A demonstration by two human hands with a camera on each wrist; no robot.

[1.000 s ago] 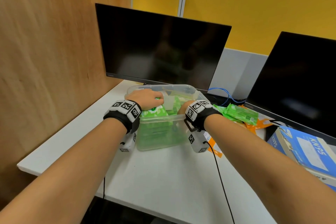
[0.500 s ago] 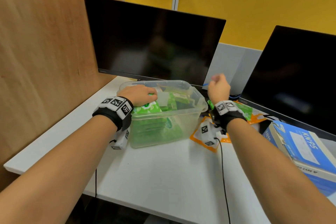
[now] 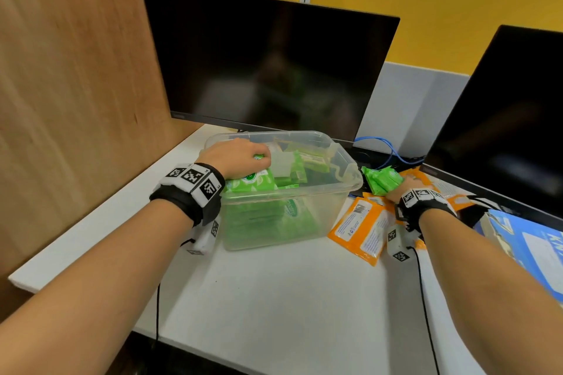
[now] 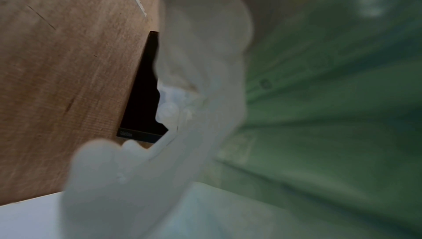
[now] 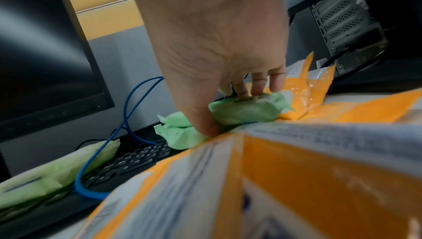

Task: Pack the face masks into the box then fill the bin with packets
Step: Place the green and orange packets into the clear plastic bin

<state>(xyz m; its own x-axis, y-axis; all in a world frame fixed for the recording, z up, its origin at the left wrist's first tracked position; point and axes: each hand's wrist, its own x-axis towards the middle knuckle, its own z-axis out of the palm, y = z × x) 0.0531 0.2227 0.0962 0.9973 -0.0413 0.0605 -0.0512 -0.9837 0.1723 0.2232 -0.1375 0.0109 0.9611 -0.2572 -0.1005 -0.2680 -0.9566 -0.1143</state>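
A clear plastic bin (image 3: 350, 184) stands on the white desk and holds several green packets (image 3: 253, 178). My left hand (image 3: 240, 157) lies on the top green packet at the bin's near left corner, fingers curled over its edge. To the right of the bin, my right hand (image 3: 402, 187) grips a green packet (image 3: 382, 178) that lies on orange packets (image 3: 359, 228). In the right wrist view the thumb and fingers (image 5: 258, 87) pinch that green packet (image 5: 244, 111). The left wrist view is blurred, showing the bin's rim (image 4: 205, 48) and green packets (image 4: 331, 98).
Two dark monitors (image 3: 271, 67) stand behind the bin. A blue KN95 mask box (image 3: 530, 250) lies at the right edge. A blue cable (image 3: 384, 146) and a keyboard (image 5: 134, 160) sit behind the packets. A wooden partition (image 3: 76, 70) closes the left side.
My right hand left the bin, swung right over the desk and came down onto the green packet beside the orange ones. The left hand stayed on the packets in the bin.
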